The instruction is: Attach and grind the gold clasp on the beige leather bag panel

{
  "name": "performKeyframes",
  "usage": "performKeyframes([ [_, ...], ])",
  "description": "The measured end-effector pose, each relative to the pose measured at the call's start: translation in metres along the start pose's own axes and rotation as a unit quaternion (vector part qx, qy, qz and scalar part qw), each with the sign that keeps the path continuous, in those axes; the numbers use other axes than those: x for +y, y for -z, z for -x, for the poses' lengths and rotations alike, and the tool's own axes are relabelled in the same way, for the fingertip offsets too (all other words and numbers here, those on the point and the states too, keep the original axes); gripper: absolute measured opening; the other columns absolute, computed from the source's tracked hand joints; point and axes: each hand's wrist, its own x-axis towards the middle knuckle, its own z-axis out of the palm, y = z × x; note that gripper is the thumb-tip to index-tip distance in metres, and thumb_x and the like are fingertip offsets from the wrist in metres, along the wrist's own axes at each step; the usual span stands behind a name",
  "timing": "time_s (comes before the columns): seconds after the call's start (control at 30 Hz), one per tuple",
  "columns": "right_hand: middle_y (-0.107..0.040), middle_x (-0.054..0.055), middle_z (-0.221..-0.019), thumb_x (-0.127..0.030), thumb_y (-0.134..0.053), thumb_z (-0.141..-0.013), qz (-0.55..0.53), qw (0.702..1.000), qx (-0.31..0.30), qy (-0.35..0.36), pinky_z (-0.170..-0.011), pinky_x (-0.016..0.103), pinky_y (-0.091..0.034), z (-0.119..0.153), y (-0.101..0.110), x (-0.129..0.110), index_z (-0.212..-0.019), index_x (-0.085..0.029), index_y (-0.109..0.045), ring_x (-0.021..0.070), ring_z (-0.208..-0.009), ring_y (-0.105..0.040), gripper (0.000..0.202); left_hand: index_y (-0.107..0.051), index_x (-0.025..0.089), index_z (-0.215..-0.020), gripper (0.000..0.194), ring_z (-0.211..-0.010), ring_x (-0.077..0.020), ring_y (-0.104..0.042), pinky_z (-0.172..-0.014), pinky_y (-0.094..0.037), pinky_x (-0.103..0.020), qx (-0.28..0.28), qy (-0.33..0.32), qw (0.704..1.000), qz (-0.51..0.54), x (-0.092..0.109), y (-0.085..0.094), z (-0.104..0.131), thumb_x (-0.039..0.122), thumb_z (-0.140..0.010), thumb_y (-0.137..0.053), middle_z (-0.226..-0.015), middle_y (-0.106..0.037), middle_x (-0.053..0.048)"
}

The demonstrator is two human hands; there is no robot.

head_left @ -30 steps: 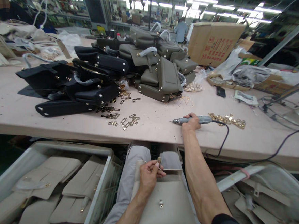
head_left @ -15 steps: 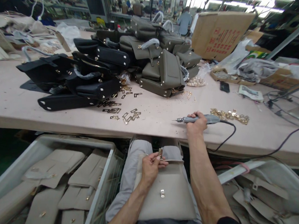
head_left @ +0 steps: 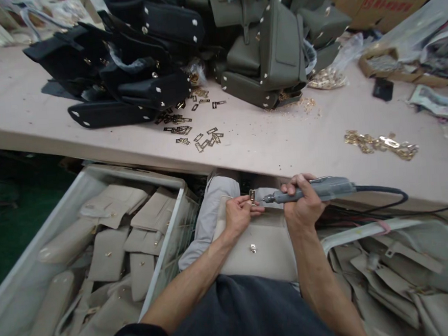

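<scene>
Beige bag (head_left: pixel 258 252) lies flat on the lap, just under the table (head_left: pixel 284 148) edge. Left hand (head_left: pixel 239 215) pinches a small gold clasp (head_left: pixel 252 195) at its top rim; right hand (head_left: pixel 302 203) is wrapped tight round the corded electric screwdriver (head_left: pixel 313 190), tip at the clasp. Soft leather, likely light and floppy, so hold near the hardware. Bins crowd both sides; little elbow room.

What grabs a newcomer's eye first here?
The two hands at center: the right hand grips a corded electric screwdriver, its tip at a small gold plate pinched by the left hand over a beige bag on the lap. Behind, black handbags and olive handbags pile on the table.
</scene>
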Motion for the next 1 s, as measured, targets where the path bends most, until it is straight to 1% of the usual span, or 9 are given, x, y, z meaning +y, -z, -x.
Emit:
performKeyframes([
  [0.13,-0.051,-0.004,-0.068,-0.025,-0.082,-0.074,0.039,0.999,0.001,0.026,-0.052,0.026,-0.048,0.013,-0.008,0.007,-0.084,-0.018,-0.058,0.0108,-0.049,-0.045,0.027,-0.066,0.002,-0.098,0.014,-0.067,-0.0247,-0.077,-0.058,-0.065,-0.025,0.004,-0.008,1.0,-0.006,0.002,-0.002,0.003,0.005,-0.094,-0.053,-0.089,-0.076,-0.02],
  [0.23,-0.052,-0.003,-0.07,-0.026,-0.081,-0.077,0.056,0.997,-0.002,0.046,-0.052,0.027,-0.049,0.018,-0.011,0.01,-0.084,-0.018,-0.059,0.0109,-0.05,-0.046,0.025,-0.067,0.003,-0.095,0.011,-0.067,-0.0249,-0.077,-0.058,-0.065,-0.025,0.004,-0.011,1.0,-0.007,0.002,-0.002,0.003,0.006,-0.092,-0.056,-0.087,-0.075,-0.019],
  [0.4,-0.05,-0.003,-0.065,-0.025,-0.079,-0.082,0.064,0.995,-0.031,0.067,-0.053,0.027,-0.049,0.022,-0.013,0.013,-0.085,-0.018,-0.062,0.012,-0.05,-0.047,0.018,-0.067,0.004,-0.094,0.008,-0.066,-0.0246,-0.076,-0.058,-0.065,-0.025,0.009,-0.008,1.0,-0.009,0.001,-0.001,0.002,0.01,-0.091,-0.063,-0.085,-0.075,-0.017],
  [0.53,-0.051,-0.003,-0.064,-0.023,-0.077,-0.085,0.061,0.994,-0.046,0.084,-0.054,0.027,-0.049,0.023,-0.014,0.016,-0.085,-0.017,-0.064,0.0125,-0.049,-0.047,0.015,-0.068,0.004,-0.095,0.011,-0.068,-0.0246,-0.077,-0.059,-0.065,-0.025,-0.001,-0.013,1.0,-0.006,0.0,-0.001,0.002,0.012,-0.09,-0.062,-0.09,-0.076,-0.018],
  [0.67,-0.052,-0.002,-0.064,-0.02,-0.075,-0.088,0.076,0.99,-0.073,0.097,-0.054,0.028,-0.049,0.027,-0.017,0.016,-0.088,-0.017,-0.066,0.0131,-0.049,-0.048,0.01,-0.068,0.004,-0.092,0.011,-0.067,-0.0251,-0.077,-0.058,-0.064,-0.025,-0.006,-0.017,1.0,-0.009,0.001,-0.001,0.002,0.011,-0.088,-0.06,-0.086,-0.075,-0.018],
  [0.77,-0.053,-0.002,-0.063,-0.025,-0.076,-0.09,0.112,0.982,-0.114,0.098,-0.052,0.028,-0.05,0.03,-0.02,0.014,-0.087,-0.018,-0.067,0.0141,-0.049,-0.051,0.012,-0.069,0.004,-0.094,0.014,-0.069,-0.0242,-0.077,-0.058,-0.063,-0.023,-0.012,-0.017,1.0,-0.018,0.002,-0.001,0.002,0.009,-0.088,-0.057,-0.086,-0.075,-0.017],
  [0.87,-0.054,-0.003,-0.064,-0.03,-0.08,-0.088,0.141,0.971,-0.18,0.067,-0.048,0.027,-0.049,0.031,-0.021,0.011,-0.087,-0.018,-0.068,0.0147,-0.048,-0.053,0.017,-0.071,0.004,-0.099,0.021,-0.068,-0.023,-0.076,-0.057,-0.063,-0.023,-0.019,-0.022,0.999,-0.028,0.002,-0.001,0.003,0.008,-0.087,-0.054,-0.088,-0.076,-0.015],
  [0.93,-0.055,-0.003,-0.066,-0.03,-0.085,-0.083,0.147,0.967,-0.21,0.011,-0.046,0.025,-0.048,0.03,-0.021,0.011,-0.09,-0.018,-0.067,0.014,-0.048,-0.053,0.023,-0.072,0.005,-0.101,0.025,-0.067,-0.0226,-0.076,-0.057,-0.063,-0.023,-0.023,-0.031,0.999,-0.035,0.001,0.0,0.004,0.007,-0.086,-0.052,-0.087,-0.076,-0.014],
  [1.0,-0.058,-0.002,-0.071,-0.027,-0.09,-0.077,0.147,0.964,-0.218,-0.042,-0.045,0.024,-0.049,0.029,-0.021,0.014,-0.091,-0.018,-0.067,0.0134,-0.051,-0.054,0.028,-0.073,0.005,-0.101,0.026,-0.067,-0.023,-0.076,-0.057,-0.063,-0.024,-0.026,-0.043,0.998,-0.044,0.001,0.001,0.005,0.009,-0.085,-0.052,-0.085,-0.076,-0.013],
])
